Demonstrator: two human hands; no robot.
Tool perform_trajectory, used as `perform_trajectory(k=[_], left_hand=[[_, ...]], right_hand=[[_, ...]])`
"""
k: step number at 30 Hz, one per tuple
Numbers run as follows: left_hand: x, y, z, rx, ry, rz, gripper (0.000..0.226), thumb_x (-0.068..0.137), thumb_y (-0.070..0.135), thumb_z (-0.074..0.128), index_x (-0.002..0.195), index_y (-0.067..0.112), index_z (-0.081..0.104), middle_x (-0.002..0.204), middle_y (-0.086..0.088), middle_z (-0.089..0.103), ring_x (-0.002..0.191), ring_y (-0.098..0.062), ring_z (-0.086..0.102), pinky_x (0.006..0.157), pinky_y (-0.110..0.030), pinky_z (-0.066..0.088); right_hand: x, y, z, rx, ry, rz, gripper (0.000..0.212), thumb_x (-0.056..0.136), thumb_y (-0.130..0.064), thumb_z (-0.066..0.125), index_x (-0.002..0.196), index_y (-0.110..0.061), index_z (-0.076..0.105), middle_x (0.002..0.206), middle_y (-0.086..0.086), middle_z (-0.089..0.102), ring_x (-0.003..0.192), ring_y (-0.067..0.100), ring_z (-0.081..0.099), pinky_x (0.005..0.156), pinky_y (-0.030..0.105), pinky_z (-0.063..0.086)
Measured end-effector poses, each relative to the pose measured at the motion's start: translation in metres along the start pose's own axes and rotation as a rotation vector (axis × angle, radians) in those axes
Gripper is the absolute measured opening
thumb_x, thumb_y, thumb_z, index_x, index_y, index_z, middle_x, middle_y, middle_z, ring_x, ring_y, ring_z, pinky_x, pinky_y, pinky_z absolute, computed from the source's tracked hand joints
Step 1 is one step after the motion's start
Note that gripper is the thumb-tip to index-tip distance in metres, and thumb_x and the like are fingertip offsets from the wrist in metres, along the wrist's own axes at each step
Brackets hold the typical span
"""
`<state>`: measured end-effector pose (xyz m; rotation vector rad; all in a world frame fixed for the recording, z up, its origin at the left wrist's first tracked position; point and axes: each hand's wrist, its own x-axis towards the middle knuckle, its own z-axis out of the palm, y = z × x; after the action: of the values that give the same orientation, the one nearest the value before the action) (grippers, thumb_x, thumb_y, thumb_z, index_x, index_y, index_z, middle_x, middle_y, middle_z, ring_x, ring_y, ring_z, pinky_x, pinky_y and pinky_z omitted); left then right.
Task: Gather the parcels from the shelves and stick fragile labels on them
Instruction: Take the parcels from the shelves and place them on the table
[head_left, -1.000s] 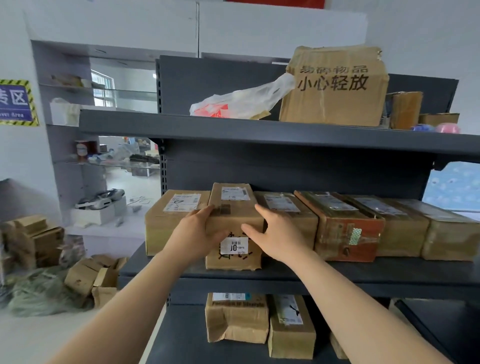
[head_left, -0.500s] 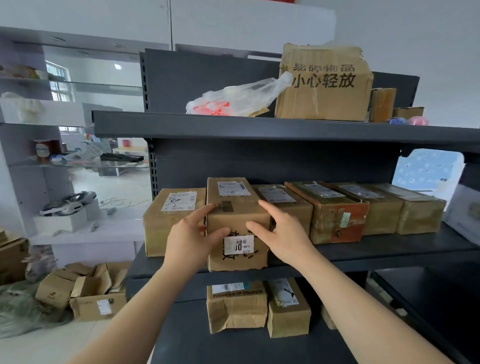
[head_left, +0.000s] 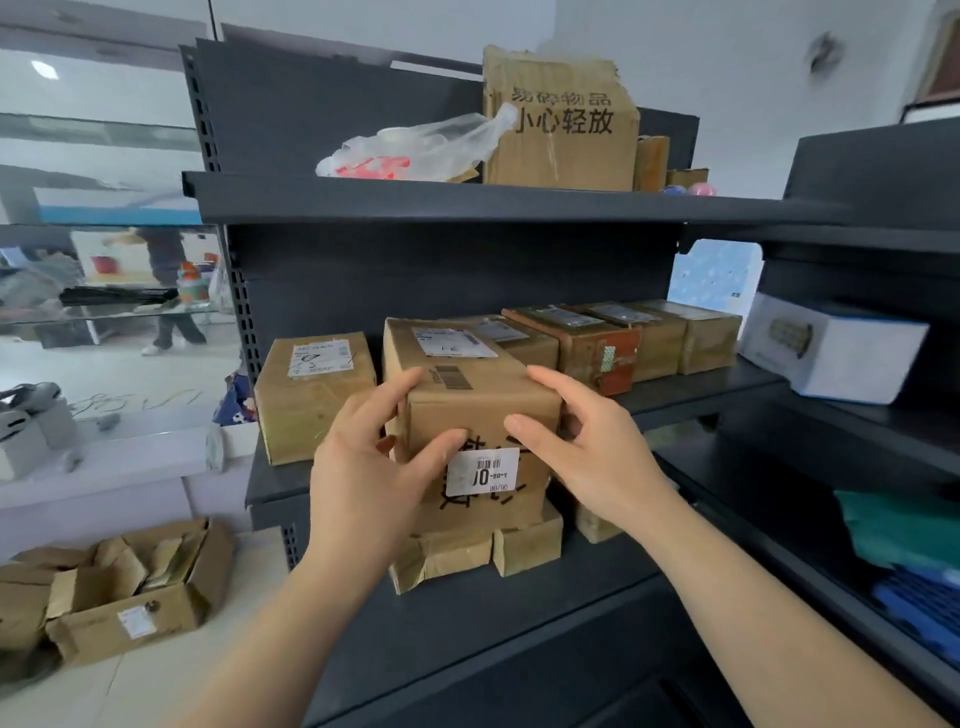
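Here the left hand (head_left: 371, 462) and right hand (head_left: 587, 447) clamp one parcel (head_left: 470, 410) from both sides, likely to carry it level off the middle shelf (head_left: 691, 395); more boxes (head_left: 597, 340) sit at two o'clock; its underside is hidden, and no fragile labels show.

This was a parcel storeroom or pickup depot. Dark metal shelves (head_left: 467, 200) carried rows of taped cardboard parcels (head_left: 592, 343) with shipping labels, and opened cartons (head_left: 130, 587) lay on the floor.
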<state>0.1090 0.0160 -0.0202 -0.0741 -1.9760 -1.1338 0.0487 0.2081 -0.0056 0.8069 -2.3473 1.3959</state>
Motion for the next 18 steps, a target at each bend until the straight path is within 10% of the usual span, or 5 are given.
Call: perform_trajectory(k=[18], left_hand=[[-0.141, 0.148, 0.065, -0.21, -0.208, 0.012, 0.058, 0.064, 0.045, 0.074, 0.117, 0.051, 0.051, 0.114, 0.027, 0.053, 0.104, 0.008, 0.052, 0.085, -0.027, 0.052]], right_hand=[[-0.194, -0.024, -0.158, -0.083, 0.193, 0.122, 0.068, 0.077, -0.05, 0.065, 0.139, -0.031, 0.042, 0.125, -0.009, 0.058, 0.107, 0.003, 0.059, 0.082, 0.031, 0.056]])
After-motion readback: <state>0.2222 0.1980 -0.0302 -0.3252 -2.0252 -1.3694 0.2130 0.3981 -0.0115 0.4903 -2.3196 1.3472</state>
